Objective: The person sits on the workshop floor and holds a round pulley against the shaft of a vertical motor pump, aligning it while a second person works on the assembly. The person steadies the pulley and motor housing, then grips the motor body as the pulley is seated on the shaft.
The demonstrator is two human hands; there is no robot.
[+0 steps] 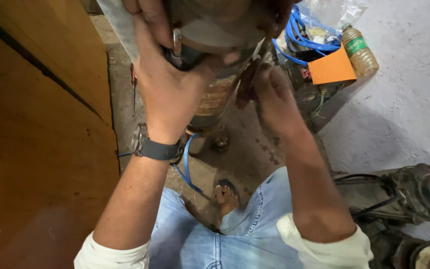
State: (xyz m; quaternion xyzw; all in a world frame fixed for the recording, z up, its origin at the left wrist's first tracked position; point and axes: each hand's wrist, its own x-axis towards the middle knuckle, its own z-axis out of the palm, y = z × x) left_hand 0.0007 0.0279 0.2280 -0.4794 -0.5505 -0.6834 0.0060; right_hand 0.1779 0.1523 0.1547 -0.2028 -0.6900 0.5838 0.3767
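Rusty cylindrical motor body point(215, 30) fills the top of the view, held upright over the floor point(404, 114). Left hand point(167, 82) wraps its lower end, fingers clamped on the casing. Right hand point(272, 94), just right of the motor body, pinches a thin dark tool point(255, 67) against its side.

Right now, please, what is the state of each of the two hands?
Left hand: closed around the top of the rusty upright metal cylinder.
Right hand: closed on a thin dark tool against it.
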